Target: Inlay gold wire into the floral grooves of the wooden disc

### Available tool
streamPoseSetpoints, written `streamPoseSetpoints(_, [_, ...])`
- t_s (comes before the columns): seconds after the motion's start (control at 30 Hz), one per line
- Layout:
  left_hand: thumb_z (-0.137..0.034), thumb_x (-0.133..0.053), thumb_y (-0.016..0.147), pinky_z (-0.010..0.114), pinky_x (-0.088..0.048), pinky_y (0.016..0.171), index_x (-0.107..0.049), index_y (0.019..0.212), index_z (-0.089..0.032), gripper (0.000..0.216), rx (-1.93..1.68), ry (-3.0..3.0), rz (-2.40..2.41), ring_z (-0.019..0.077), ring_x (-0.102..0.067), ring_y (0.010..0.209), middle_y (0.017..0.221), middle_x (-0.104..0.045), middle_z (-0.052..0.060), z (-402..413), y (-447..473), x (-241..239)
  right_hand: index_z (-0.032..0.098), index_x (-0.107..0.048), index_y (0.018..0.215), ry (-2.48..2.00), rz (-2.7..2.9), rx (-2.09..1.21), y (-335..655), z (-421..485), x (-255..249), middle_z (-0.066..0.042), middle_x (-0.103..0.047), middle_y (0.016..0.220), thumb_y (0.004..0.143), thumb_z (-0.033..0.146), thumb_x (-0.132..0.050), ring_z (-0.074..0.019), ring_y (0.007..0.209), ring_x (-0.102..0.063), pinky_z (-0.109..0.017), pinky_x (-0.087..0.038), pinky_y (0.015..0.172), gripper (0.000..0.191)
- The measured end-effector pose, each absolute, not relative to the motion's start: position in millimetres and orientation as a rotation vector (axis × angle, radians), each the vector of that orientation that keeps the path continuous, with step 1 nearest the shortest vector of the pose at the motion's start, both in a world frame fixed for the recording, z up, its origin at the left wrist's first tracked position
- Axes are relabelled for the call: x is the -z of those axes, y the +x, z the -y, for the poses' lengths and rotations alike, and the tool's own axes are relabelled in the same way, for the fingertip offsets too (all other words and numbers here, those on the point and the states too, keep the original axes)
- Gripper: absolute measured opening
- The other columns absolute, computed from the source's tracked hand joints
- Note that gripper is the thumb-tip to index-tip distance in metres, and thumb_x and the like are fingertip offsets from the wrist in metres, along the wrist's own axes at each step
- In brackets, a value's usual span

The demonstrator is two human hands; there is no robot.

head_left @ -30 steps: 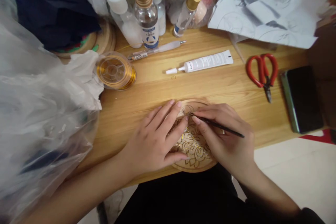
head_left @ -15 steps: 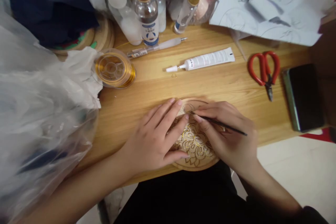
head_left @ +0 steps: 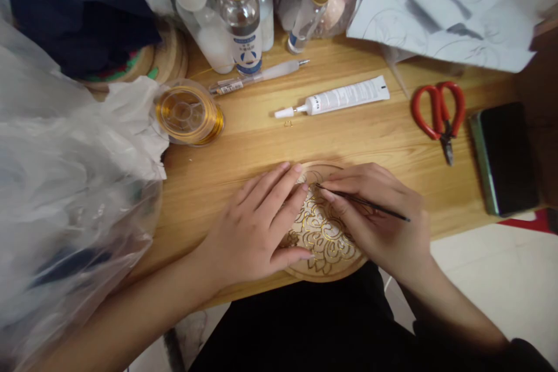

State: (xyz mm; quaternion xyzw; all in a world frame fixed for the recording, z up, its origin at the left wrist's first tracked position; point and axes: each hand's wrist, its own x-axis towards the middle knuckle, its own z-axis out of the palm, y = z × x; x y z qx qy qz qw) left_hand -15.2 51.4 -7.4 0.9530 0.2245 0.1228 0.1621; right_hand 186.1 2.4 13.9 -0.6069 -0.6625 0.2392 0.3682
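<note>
The left hand (head_left: 257,226) lay flat, fingers parted, over the left of the round wooden board (head_left: 325,238), which sat between both hands; the slim dark tool (head_left: 370,203) slanted down rightward from near the left fingertips, pinched in the right hand (head_left: 387,215). Left to right: one wire spool (head_left: 189,113), one board, one white tube (head_left: 349,96), one tool, one pair of red-handled pliers (head_left: 445,135).

Matt wd. disc (head_left: 320,275), glossy wire (head_left: 326,235)

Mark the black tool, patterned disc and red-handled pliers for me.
Black tool (head_left: 375,206): head view, on its shaft.
Patterned disc (head_left: 326,233): head view, gold-lined face.
Red-handled pliers (head_left: 436,109): head view, a red handle.
</note>
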Motion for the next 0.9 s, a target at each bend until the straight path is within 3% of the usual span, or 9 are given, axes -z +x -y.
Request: streamPoseSetpoints(0.9, [-0.059, -0.048, 0.090, 0.047, -0.041, 0.103, -0.052, 0.129, -0.007, 0.065, -0.341, 2.740, -0.650, 0.0344, -0.043, 0.133, 0.142, -0.047, 0.022, -51.2, -15.1, 6.2, 0.019, -0.070, 0.095, -1.434, 1.837, -0.623, 196.7, -7.0, -12.9, -0.006, -0.072, 0.091, 0.081, 0.009, -0.065, -0.0196, 0.085, -0.066, -0.036, -0.054, 0.074, 0.017])
